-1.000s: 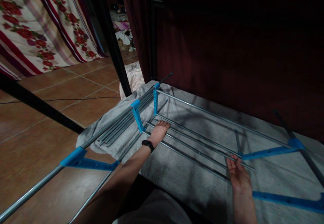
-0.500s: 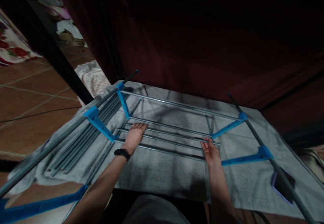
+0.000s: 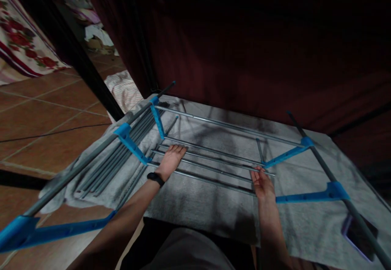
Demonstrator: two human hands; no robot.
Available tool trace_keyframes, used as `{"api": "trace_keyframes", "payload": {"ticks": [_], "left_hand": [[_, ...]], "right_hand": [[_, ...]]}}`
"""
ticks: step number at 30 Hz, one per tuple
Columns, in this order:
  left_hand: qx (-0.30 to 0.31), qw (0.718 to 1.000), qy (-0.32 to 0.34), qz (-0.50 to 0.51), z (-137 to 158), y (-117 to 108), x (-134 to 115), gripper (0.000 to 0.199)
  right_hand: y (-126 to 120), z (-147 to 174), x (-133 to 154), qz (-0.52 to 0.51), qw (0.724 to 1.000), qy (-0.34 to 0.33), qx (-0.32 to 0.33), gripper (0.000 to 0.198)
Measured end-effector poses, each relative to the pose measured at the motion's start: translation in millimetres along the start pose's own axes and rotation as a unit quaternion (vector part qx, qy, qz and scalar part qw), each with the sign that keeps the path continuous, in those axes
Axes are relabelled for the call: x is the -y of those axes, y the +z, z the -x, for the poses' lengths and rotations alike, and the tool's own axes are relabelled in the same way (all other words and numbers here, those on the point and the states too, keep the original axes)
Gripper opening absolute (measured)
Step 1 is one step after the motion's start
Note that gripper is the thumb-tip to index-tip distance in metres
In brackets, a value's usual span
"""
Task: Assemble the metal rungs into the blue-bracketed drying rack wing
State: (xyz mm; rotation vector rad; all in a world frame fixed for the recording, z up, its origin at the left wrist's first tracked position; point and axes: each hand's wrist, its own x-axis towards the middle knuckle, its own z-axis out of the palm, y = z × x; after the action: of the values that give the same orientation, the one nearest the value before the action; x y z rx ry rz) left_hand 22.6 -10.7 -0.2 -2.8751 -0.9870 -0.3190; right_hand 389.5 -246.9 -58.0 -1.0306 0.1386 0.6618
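Observation:
A rack frame of grey metal tubes joined by blue plastic brackets stands in front of me. Two loose metal tubes run crosswise between the frame's two lower crossbars. My left hand, wearing a black wristband, lies over the left part of these tubes with its fingers bent across them. Near their other end, my right hand has its fingers and thumb around the tubes, palm partly turned up. Both loose tubes stick out a little past the left bracket side.
A bundle of several grey tubes lies at the left on the grey blanket. A phone rests at the right, partly behind a frame tube. Dark red curtain hangs behind; a black post and tiled floor are at left.
The view has turned slightly left, so the scene sits further right. Both hands stay on the loose tubes in nearly the same places.

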Motion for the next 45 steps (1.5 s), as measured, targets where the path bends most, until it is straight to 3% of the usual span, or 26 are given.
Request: {"api": "trace_keyframes", "payload": {"ticks": [9, 14, 22, 30, 39, 45], "left_hand": [[0.014, 0.998, 0.039, -0.039, -1, -4, -6, 0.032], [0.008, 0.996, 0.05, -0.073, 0, -5, -8, 0.034], [0.014, 0.997, 0.043, -0.062, -1, -6, -10, 0.035], [0.017, 0.999, 0.033, -0.032, -1, -5, -10, 0.039], [-0.019, 1.0, 0.023, 0.003, 1, -1, -1, 0.034], [-0.037, 0.999, 0.012, 0.006, 0, 2, 6, 0.035]], "right_hand": [[-8, -9, 0, 0.002, 1.0, 0.015, 0.0, 0.01], [-10, -13, 2, 0.023, 0.999, 0.026, -0.003, 0.016], [-12, -13, 0, 0.03, 0.999, -0.002, 0.018, 0.016], [-9, -11, -1, 0.042, 0.999, -0.015, -0.012, 0.014], [5, 4, -1, 0.001, 1.0, -0.017, 0.001, 0.02], [14, 11, 1, -0.009, 1.0, -0.026, 0.006, 0.014]]}}
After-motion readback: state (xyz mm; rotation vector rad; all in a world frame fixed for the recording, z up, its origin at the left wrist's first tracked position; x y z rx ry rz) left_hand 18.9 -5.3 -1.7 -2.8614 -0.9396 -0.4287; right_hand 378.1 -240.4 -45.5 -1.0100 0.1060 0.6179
